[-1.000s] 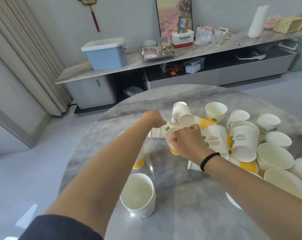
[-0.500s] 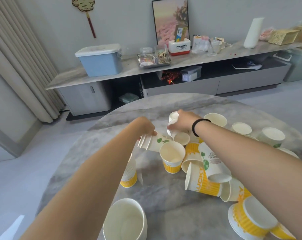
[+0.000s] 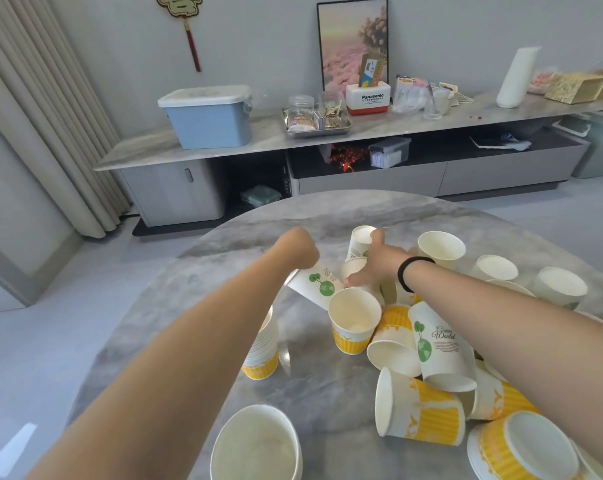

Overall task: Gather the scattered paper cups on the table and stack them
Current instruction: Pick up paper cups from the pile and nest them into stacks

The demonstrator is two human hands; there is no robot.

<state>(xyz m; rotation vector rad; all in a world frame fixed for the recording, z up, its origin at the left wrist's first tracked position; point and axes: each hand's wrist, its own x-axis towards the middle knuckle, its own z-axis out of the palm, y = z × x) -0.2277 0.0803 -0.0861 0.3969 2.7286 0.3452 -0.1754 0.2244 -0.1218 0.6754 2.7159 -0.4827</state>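
Paper cups scattered over the right half of a round grey marble table (image 3: pixel 314 220), some upright, some tipped on their sides. Left hand (image 3: pixel 298 249) reaching forward, curled round the base end of a tilted stack of white cups (image 3: pixel 315 284) printed with a green tree and globe; fingers hidden behind the wrist, yet grip plain enough. Right hand (image 3: pixel 376 258), black band (image 3: pixel 412 273) at the wrist, stretched over the pile, fingers spread, fingertips on the rim of an upright white cup (image 3: pixel 360 242) at the far side; whether pinching or only touching, cannot tell. Just below both hands, an upright yellow-banded cup (image 3: pixel 353 322), open mouth up. Right of it, under the right forearm, a tipped cup reading "Green World" (image 3: pixel 440 344) beside a green globe. Nearer the front edge, a yellow cup on its side (image 3: pixel 419 410) with blurred lettering, unreadable. Under the left forearm, an upright stack of yellow-based cups (image 3: pixel 263 348). At the near edge, a lone white cup (image 3: pixel 255 445), mouth up. Left half and far rim of the table bare marble, open room there. Beyond, against the wall, a long sideboard (image 3: pixel 362 133) carrying a blue storage bin (image 3: pixel 208 116) and a red-and-white box marked "Panasonic" (image 3: pixel 369 98).
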